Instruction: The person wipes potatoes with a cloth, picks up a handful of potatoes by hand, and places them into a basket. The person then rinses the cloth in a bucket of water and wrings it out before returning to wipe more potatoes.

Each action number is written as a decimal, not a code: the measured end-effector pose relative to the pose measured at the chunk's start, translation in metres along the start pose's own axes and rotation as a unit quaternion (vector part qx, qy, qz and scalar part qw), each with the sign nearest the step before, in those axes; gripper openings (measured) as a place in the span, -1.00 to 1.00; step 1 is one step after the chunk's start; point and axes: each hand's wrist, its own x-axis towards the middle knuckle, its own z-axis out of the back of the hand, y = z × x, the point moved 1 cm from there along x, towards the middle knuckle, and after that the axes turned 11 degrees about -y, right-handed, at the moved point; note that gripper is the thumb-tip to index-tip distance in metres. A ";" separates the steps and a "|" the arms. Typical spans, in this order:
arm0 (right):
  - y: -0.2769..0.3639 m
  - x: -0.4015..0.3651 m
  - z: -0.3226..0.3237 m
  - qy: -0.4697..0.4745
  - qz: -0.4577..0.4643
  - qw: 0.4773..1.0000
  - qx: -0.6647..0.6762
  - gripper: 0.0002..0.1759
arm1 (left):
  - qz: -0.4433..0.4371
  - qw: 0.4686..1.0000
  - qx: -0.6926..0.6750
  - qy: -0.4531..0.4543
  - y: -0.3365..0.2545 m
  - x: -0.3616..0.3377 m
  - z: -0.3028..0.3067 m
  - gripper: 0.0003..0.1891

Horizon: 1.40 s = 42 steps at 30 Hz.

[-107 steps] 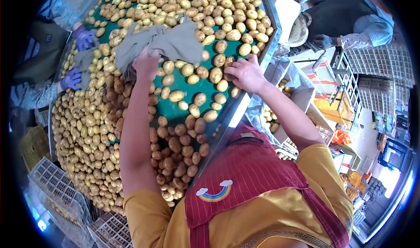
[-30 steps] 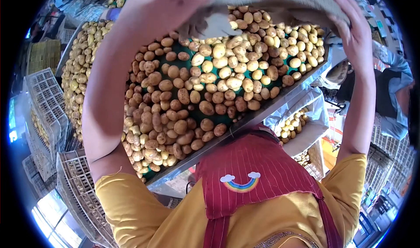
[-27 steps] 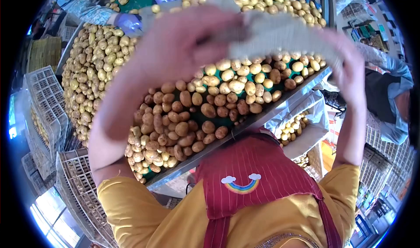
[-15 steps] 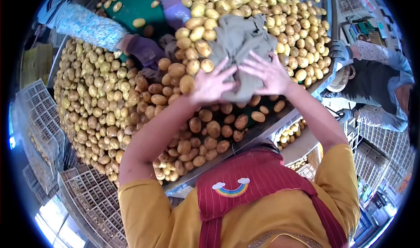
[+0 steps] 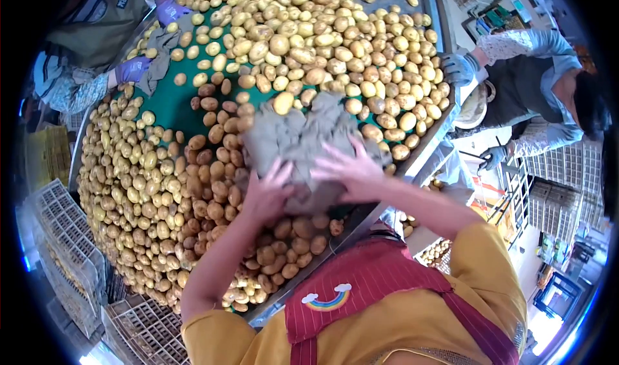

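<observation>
A crumpled grey cloth (image 5: 284, 130) lies spread over potatoes near the front edge of the sorting table, with one yellow potato (image 5: 283, 103) resting on its far side. My left hand (image 5: 265, 194) presses on the cloth's near left part, fingers apart. To the right, my right hand (image 5: 351, 172) lies on the same cloth with its fingers spread. Yellow-brown potatoes (image 5: 145, 191) cover much of the green table surface (image 5: 184, 117) around the cloth. Whatever lies directly beneath the cloth is hidden.
Across the table a co-worker's purple-gloved hands (image 5: 133, 70) hold another grey cloth (image 5: 158, 56). At the right, a second co-worker's gloved hand (image 5: 460, 68) rests at the metal table edge (image 5: 422, 147). Plastic crates (image 5: 145, 329) stand at lower left.
My hands and the cloth have come nearer to me and to the left. The co-worker's purple-gloved hands have drawn back across the table, leaving more green surface showing. My view has shifted slightly.
</observation>
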 end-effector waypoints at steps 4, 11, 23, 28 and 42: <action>-0.044 0.055 0.005 -0.134 -0.090 0.985 -0.063 0.01 | 0.145 0.985 0.049 -0.078 0.016 0.063 0.027 -0.59; 0.034 -0.047 -0.026 -0.158 -0.029 0.984 0.082 -0.26 | 0.040 0.998 0.030 0.029 -0.030 -0.026 0.051 -0.43; -0.078 -0.018 0.119 -0.525 -0.284 0.799 0.076 -0.34 | 0.211 0.958 -0.032 -0.194 -0.003 0.079 0.188 -0.24; -0.063 0.068 -0.020 -0.346 -0.316 0.881 -0.064 -0.19 | 0.120 0.980 0.099 -0.128 0.027 0.125 0.024 -0.24; -0.107 0.002 0.042 -0.504 -0.339 0.794 0.037 -0.73 | 0.247 0.929 0.260 -0.087 0.097 0.108 0.029 -0.39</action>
